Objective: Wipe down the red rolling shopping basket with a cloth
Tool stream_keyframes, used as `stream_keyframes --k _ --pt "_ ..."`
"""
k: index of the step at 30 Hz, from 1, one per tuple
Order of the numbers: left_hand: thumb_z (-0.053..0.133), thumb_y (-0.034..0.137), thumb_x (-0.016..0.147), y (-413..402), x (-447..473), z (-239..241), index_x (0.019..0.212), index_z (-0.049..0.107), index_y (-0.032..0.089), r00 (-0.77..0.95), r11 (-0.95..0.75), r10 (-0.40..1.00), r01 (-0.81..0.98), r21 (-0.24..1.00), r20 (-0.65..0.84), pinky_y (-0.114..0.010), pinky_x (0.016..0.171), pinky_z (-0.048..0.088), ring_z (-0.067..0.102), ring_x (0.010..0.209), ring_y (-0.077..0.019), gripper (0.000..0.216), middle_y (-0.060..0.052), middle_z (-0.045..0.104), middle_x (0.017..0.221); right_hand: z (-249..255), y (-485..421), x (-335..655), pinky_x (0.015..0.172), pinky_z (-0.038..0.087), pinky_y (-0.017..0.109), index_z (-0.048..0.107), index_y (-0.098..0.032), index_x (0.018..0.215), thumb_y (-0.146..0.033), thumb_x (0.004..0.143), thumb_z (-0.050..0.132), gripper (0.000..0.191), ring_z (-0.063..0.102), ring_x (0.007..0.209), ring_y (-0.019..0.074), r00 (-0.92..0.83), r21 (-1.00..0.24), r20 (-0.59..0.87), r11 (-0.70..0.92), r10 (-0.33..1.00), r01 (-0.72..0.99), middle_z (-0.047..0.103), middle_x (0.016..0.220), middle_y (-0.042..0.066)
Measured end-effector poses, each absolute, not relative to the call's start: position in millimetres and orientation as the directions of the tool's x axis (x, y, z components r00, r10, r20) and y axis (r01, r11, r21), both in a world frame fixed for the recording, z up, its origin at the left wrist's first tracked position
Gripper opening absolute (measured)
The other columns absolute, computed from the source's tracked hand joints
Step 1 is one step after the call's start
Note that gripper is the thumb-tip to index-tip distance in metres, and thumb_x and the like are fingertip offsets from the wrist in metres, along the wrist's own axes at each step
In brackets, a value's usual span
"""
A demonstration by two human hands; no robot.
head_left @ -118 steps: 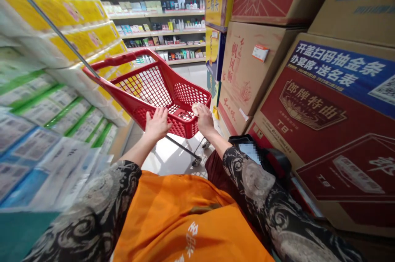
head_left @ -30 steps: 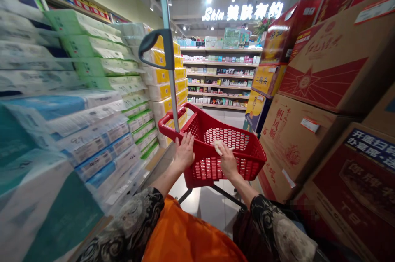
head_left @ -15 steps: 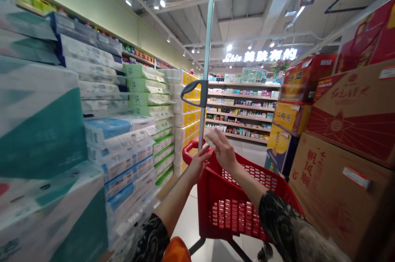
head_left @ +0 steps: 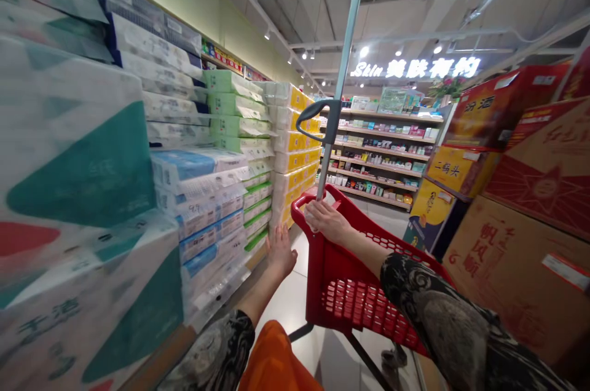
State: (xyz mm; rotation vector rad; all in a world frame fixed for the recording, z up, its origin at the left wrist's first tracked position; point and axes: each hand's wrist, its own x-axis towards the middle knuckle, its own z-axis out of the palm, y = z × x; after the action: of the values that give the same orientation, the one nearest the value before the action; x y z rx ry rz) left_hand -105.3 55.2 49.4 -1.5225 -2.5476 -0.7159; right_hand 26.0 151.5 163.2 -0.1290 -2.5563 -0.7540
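Note:
A red plastic shopping cart [head_left: 354, 292] stands in the aisle in front of me, with a metal pole [head_left: 345, 65] rising from its near corner and a grey handle [head_left: 314, 118] on the pole. My right hand [head_left: 325, 220] lies palm down on the cart's rim at the foot of the pole, fingers bent over the edge. Anything under them is hidden. My left hand [head_left: 281, 252] hangs in the air just left of the cart's wall, fingers stretched out and holding nothing, close to the stacked tissue packs [head_left: 207, 200].
Tall stacks of tissue and paper packs [head_left: 92, 182] wall the left side. Big cardboard cartons [head_left: 520, 249] are piled along the right. Shelves of small goods [head_left: 382, 157] close the aisle's far end. The pale floor [head_left: 295, 299] runs narrow between them.
My right hand has dropped from beside the pole, where it held a white wad, onto the cart's rim. My left hand has left the pole and sunk lower. The view has tilted up.

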Motion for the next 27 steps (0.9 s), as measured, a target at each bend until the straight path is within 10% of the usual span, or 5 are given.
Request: stream_keyframes --k 7,15,22,27 --pt "0.048 0.022 0.075 60.1 -95.7 46.5 0.141 0.016 0.011 -0.466 0.367 0.833 0.869 0.332 0.299 -0.050 0.109 0.018 0.013 0.139 -0.0261 0.075 -0.017 0.015 0.151 223.1 174.5 3.7 0.110 0.021 0.051 0.050 -0.017 0.125 -0.011 0.088 0.042 0.039 0.022 0.136 0.0265 -0.704 0.367 0.710 0.844 0.017 0.390 0.038 0.142 0.009" --pt "0.053 0.020 0.075 49.6 -85.3 34.4 0.140 0.019 0.009 -0.428 0.342 0.873 0.879 0.331 0.234 -0.049 0.110 0.017 0.013 0.139 -0.0267 0.075 -0.018 0.014 0.150 67.7 151.2 29.8 0.106 0.032 0.045 0.052 -0.018 0.125 -0.014 0.085 0.049 0.041 0.037 0.129 0.0264 -0.850 0.354 0.516 0.878 0.103 0.322 0.048 0.135 0.009" --pt "0.050 0.020 0.076 52.5 -87.7 27.3 0.140 0.019 0.009 -0.440 0.352 0.872 0.869 0.349 0.216 -0.049 0.110 0.017 0.010 0.139 -0.0255 0.072 -0.017 0.013 0.151 92.6 162.7 12.6 0.112 0.022 0.044 0.046 -0.017 0.131 -0.016 0.089 0.041 0.042 0.024 0.136 0.0238 -0.754 0.293 0.648 0.879 0.108 0.378 0.040 0.142 0.007" --pt "0.052 0.020 0.075 47.5 -84.1 6.8 0.141 0.019 0.010 -0.430 0.363 0.879 0.884 0.294 0.207 -0.050 0.109 0.018 0.012 0.139 -0.0256 0.075 -0.017 0.015 0.150 21.4 153.3 46.0 0.110 0.028 0.044 0.044 -0.015 0.133 -0.009 0.084 0.045 0.049 0.032 0.132 0.0242 -0.870 0.319 0.483 0.906 0.096 0.278 0.043 0.139 0.010"
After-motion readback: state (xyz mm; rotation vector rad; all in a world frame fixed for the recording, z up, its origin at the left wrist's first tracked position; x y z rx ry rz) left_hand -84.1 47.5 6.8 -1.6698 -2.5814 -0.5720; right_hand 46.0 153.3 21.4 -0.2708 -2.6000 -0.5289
